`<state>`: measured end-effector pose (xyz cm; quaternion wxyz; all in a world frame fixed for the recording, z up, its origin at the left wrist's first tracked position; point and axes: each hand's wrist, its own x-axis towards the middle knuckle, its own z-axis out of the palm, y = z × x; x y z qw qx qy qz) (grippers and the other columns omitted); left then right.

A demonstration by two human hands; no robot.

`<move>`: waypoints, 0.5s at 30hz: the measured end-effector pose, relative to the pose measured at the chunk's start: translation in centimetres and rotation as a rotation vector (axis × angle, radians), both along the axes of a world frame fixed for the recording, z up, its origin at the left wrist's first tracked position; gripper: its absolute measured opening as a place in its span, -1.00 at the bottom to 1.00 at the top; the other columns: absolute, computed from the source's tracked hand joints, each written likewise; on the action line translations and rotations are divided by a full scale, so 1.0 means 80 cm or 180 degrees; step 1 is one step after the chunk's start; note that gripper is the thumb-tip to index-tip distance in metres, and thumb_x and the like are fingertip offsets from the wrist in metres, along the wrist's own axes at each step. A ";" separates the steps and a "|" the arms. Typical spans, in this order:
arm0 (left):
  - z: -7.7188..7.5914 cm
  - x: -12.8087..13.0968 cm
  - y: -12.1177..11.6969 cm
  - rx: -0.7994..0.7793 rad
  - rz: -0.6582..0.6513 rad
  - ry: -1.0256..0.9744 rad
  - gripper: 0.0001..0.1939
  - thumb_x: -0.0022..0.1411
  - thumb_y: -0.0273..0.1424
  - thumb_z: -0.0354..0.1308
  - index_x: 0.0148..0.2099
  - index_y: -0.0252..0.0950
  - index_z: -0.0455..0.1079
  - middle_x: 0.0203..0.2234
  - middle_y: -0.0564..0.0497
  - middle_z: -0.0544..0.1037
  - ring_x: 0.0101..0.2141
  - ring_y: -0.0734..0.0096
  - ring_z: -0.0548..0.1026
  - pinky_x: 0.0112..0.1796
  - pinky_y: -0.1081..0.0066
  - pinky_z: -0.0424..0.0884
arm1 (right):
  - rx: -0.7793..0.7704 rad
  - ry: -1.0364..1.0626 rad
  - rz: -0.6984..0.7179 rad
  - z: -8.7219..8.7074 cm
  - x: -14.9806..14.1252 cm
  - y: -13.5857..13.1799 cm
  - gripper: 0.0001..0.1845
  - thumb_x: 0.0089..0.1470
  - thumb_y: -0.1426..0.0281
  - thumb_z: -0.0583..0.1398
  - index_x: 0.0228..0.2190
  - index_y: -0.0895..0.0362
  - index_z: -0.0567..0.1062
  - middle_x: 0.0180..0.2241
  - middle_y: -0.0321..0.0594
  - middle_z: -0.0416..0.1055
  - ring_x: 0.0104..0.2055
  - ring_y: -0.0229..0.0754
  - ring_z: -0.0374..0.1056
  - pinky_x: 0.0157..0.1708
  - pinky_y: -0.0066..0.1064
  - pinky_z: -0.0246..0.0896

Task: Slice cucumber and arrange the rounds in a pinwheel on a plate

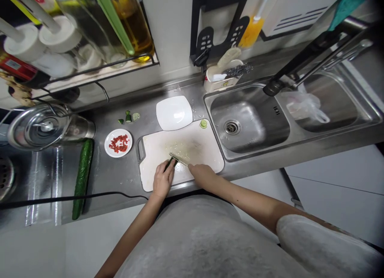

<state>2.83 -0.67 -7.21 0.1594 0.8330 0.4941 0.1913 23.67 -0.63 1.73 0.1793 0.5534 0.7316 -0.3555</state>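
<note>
My left hand (163, 179) is closed on a short dark-green piece of cucumber (169, 164) at the near side of the white cutting board (153, 150). In my right hand (201, 175) is the handle of a knife (180, 158), its fingers wrapped round it. The blade points left across the board and meets the cucumber piece just by my left fingertips. Wet smears and small pale bits lie on the board beyond the blade. Thin cucumber slices (203, 123) rest at the board's far right corner.
A white square plate (174, 113) stands behind the board. Left are a small plate of chopped red pieces (119, 143), cucumber ends (128, 117), a whole cucumber (82, 178) and a black cord (90, 196). A steel sink (249, 122) lies right; a bottle rack (102, 66) overhangs back left.
</note>
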 end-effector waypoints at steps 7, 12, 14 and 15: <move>0.004 0.002 0.000 -0.0026 0.0015 -0.0031 -0.57 0.35 -0.38 -0.05 0.23 -0.15 0.26 -0.05 -0.15 0.42 -0.05 0.27 0.38 -0.01 0.23 0.37 | 0.0006 0.0019 0.0024 -0.001 0.003 0.002 -0.65 0.12 0.63 -0.02 -0.08 0.24 0.37 -0.31 0.01 0.51 -0.19 -0.06 0.47 -0.26 -0.35 0.29; 0.006 0.002 0.001 -0.0023 0.0008 -0.0005 -0.58 0.34 -0.39 -0.04 0.22 -0.17 0.28 -0.05 -0.16 0.42 -0.04 0.26 0.38 -0.01 0.23 0.37 | 0.0017 0.0009 -0.0002 -0.009 0.002 0.002 -0.66 0.11 0.62 -0.01 -0.09 0.23 0.38 -0.30 0.00 0.51 -0.18 -0.09 0.46 -0.23 -0.35 0.29; 0.006 0.002 0.001 -0.0031 0.0006 0.0007 -0.58 0.34 -0.40 -0.04 0.22 -0.17 0.28 -0.04 -0.16 0.42 -0.04 0.26 0.38 0.00 0.22 0.37 | 0.0026 0.0034 -0.0016 -0.014 0.001 0.001 -0.65 0.11 0.63 -0.02 -0.09 0.23 0.38 -0.29 0.01 0.52 -0.18 -0.09 0.46 -0.23 -0.34 0.29; 0.006 0.002 0.001 -0.0037 0.0008 0.0012 -0.58 0.34 -0.40 -0.04 0.22 -0.17 0.27 -0.04 -0.16 0.42 -0.04 0.26 0.38 0.00 0.22 0.37 | 0.0024 0.0039 -0.0026 -0.017 0.001 0.001 -0.64 0.11 0.63 -0.03 -0.09 0.24 0.38 -0.29 0.01 0.52 -0.18 -0.09 0.46 -0.23 -0.34 0.29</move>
